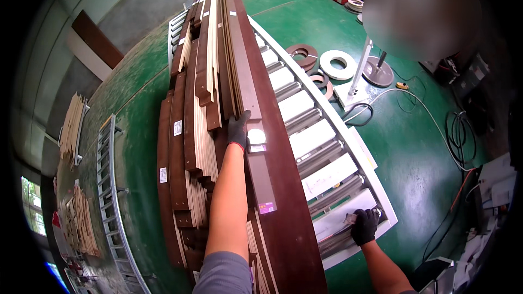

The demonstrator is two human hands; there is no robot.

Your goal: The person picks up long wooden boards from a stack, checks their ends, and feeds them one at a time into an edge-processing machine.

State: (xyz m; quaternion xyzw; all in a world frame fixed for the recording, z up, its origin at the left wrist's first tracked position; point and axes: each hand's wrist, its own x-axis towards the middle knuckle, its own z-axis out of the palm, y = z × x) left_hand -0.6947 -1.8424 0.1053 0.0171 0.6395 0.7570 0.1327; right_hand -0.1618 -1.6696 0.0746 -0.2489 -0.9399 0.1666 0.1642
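A tall stack of long dark brown boards (180, 125) with pale edges rests on a white roller conveyor (382, 193). My left hand (238, 130), in a black glove, grips the edge of a lighter brown board (248, 84) on the stack, its thumb near that board's end. Just past it lies another lighter board (260, 177) with a bright glare and a purple label. A wide dark brown panel (289, 196) runs along the right of the stack. Over the rollers at the near right, my gloved right hand (365, 227) is closed round a small greyish piece (350, 219), too small to name.
Rolls of edge banding (336, 65) lie on the green floor beyond the conveyor. Nearby stands a round-based stand (377, 72), with cables (427, 109) trailing right. Another roller conveyor (111, 201) and piles of wood strips (80, 223) are at left. Boards (95, 38) lean on the wall.
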